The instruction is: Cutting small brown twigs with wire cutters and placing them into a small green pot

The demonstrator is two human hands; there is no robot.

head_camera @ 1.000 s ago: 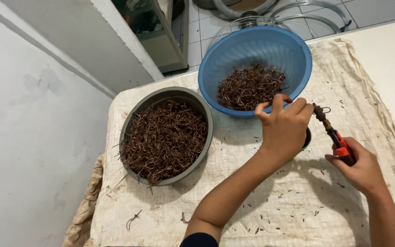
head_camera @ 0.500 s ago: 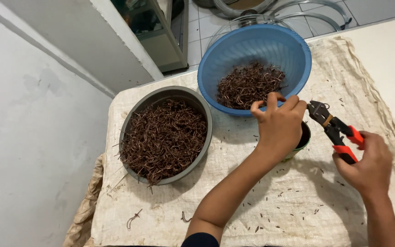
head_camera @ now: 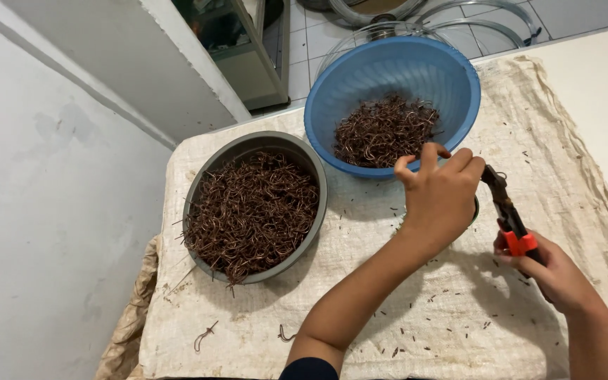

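Observation:
My left hand hovers at the near rim of a blue plastic basin that holds a heap of short brown wire pieces. Its fingers are curled, thumb and forefinger slightly apart; anything pinched there is hidden. My right hand grips pliers with red handles, whose dark jaws point up at my left fingers. A small dark round container peeks out under my left hand. To the left, a grey metal basin is full of bent brown wire hooks.
Everything rests on a worn beige cloth over a table, littered with tiny wire scraps and two stray hooks. A white wall runs along the left. Beyond the table are a tiled floor, a cabinet and hoops.
The pliers swung out to the right with jaws apart, then came back; now their jaws sit close to my left fingers. My left hand stayed by the blue basin.

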